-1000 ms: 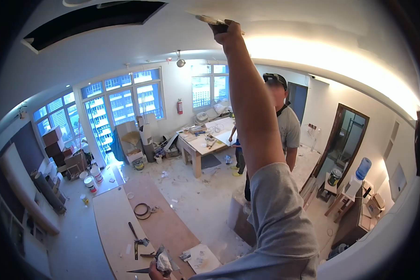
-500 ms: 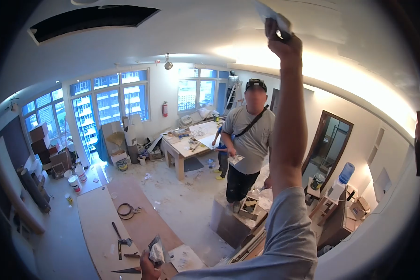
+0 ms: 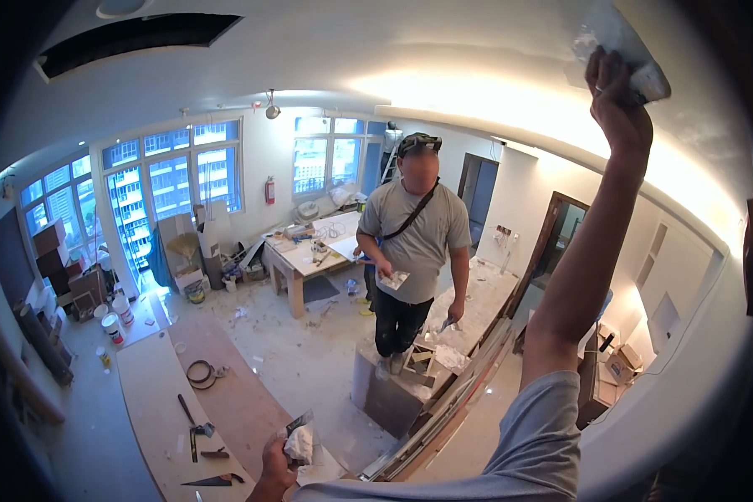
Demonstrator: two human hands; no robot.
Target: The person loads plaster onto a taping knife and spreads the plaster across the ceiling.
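Observation:
My right hand [image 3: 615, 88] is raised at the upper right, its fingers wrapped round a wide flat blade [image 3: 615, 42] held up against the white ceiling [image 3: 477, 50]. Low in the view, my left hand [image 3: 277, 464] grips a scraper [image 3: 302, 422] that carries a lump of white paste [image 3: 299, 445]. Beneath and beside the left hand lie pale boards [image 3: 155, 402] with a hammer [image 3: 189, 412], a handsaw [image 3: 213, 480] and a roll of brown tape [image 3: 200, 375] on them.
A person [image 3: 414, 226] in a grey shirt stands on a raised platform [image 3: 376, 393], a small plate in one hand and a tool in the other. Behind are a worktable [image 3: 297, 268], buckets [image 3: 112, 328] and another person by a ladder [image 3: 388, 163]. Long strips [image 3: 443, 418] lie at the lower middle.
My right hand has swept rightward along the ceiling with the blade. The view has turned right, so the room shifts left and the person in grey now shows fully. My left hand still holds the scraper.

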